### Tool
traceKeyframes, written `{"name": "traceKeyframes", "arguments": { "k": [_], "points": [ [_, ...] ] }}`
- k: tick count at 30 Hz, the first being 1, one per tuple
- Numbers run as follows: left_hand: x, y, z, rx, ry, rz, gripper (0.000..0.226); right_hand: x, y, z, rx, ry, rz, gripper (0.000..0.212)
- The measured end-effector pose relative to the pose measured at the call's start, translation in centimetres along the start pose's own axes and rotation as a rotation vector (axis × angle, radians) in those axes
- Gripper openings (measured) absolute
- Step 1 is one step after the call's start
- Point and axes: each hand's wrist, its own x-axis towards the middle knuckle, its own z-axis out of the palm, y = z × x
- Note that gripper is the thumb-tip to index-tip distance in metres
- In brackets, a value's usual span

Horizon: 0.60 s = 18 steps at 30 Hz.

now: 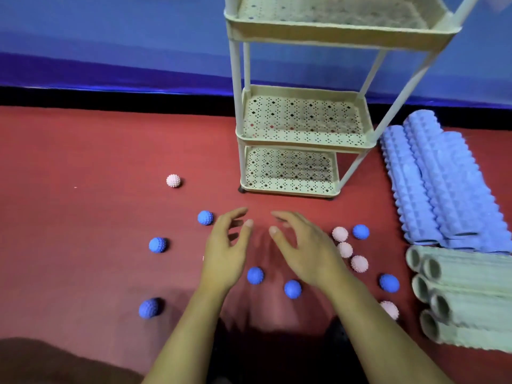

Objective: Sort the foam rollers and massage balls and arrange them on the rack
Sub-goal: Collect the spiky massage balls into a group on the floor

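Hands: the left hand (225, 253) and right hand (303, 250) hover side by side above the red floor (83, 162), fingers loosely spread, grasping nothing.
Rack: a pale green three-tier rack (302, 145) stands just beyond the hands; all visible shelves look bare, though the top one is partly cut off.
Balls: spiky blue balls (255, 275) and pink balls (359, 263) lie scattered on the floor around both hands, colours mixed; one pink ball (173, 180) sits apart to the left.
Rollers: blue foam rollers (432, 184) and green foam rollers (465, 295) lie in separate groups at the right, beside the rack.
Risk, rolling: a sweeping wrist could probably knock loose balls away.
Risk, mixing: grabbing several at once may blend colours.
Risk, shelves: balls could likely roll about on a shelf, and rollers may overhang a tier.
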Motion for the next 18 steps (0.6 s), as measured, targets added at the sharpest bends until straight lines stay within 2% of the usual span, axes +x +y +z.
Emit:
{"name": "traceKeyframes", "arguments": {
  "k": [8, 13, 18],
  "points": [
    [3.3, -9.7, 1.3, 0.084, 0.107, -0.271, 0.029, 4.0, 3.4, 5.8, -0.043, -0.194, 0.101, 0.041],
    [5.3, -16.3, 0.1, 0.51, 0.126, -0.376, 0.034, 4.9, 4.2, 7.9, -0.057, -0.254, 0.109, 0.041],
    [5.8, -20.5, -0.4, 0.687, 0.001, -0.605, 0.039, 5.3, 4.4, 8.6, -0.044, -0.249, 0.104, 0.04]
  ]
}}
